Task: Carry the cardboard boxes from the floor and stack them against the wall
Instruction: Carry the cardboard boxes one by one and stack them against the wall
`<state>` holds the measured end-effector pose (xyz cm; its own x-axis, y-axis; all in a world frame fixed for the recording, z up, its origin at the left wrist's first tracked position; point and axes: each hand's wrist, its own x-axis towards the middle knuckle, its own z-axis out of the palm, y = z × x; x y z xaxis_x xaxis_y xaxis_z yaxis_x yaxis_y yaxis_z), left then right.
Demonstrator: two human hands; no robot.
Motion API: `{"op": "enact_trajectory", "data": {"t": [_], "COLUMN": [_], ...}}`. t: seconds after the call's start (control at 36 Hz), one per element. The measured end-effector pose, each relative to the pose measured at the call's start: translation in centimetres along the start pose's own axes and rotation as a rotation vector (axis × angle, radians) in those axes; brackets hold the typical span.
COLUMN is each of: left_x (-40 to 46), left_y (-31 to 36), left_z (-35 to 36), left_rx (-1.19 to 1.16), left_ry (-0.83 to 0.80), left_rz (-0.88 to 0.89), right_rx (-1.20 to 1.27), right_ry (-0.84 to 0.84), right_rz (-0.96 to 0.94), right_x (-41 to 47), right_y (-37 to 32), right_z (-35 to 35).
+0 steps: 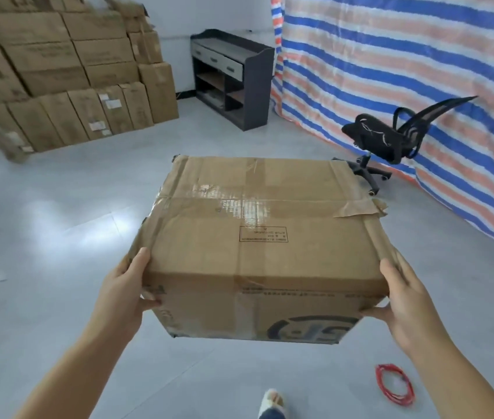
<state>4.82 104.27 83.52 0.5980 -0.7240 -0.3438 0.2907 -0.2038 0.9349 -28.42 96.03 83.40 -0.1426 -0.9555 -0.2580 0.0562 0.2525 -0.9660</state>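
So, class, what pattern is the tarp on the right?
The tarp has blue, orange-red and white stripes, shown in the head view.

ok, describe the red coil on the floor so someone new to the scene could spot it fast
Start at the striped tarp on the right and come down the grey floor to the near right corner. The red coil lies there flat, below the right hand and right of the shoe; it is the only red loop here.
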Motion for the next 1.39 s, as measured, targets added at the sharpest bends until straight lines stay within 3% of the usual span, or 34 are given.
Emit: {"op": "enact_trajectory", "data": {"t": [0.53,0.75,1.03,1.39], "left_x": [25.6,37.0,55.3,74.8], "left_y": [8.2,12.4,23.0,33.2], "left_z": [5.8,1.6,-6.4,-7.7], "left_rx": [-0.138,-0.187,-0.157,-0.132], "left_ry": [0.261,0.404,0.452,0.446], "left_rz": [0.031,0.073,0.109,0.146], "right_rx": [-0.142,-0.169,-0.138,-0.101], "right_ry": [-0.244,-0.405,-0.427,-0.437], "right_rz": [-0.031,-0.035,-0.023,-0.078], "right_x": [27.8,35.7,43.2,54.6], "right_y": [-8.9,-10.6,-13.2,-16.8], "right_z": [22.1,36.9,59.2,76.7]}}
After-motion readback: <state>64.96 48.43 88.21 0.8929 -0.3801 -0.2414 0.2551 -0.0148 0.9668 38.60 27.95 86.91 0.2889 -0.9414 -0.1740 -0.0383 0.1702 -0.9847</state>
